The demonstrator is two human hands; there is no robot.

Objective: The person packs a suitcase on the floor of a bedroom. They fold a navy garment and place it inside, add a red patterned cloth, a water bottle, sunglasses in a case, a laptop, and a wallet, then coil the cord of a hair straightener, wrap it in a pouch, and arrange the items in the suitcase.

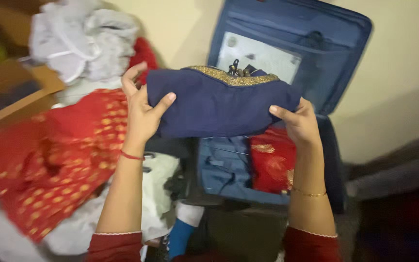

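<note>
Both my hands hold up a folded navy blue garment (219,104) with a gold embroidered edge along its top. My left hand (141,109) grips its left end, thumb across the front. My right hand (299,123) grips its right end from below. The garment hangs above an open blue suitcase (229,170), whose lid (335,58) stands upright against the wall. Inside the suitcase lies a folded red cloth with gold pattern (272,162).
A red garment with gold dots (59,160) is spread at the left over white cloth (161,189). A heap of white and grey fabric (83,43) sits behind it, next to a cardboard box (15,92). A cream wall runs at the right.
</note>
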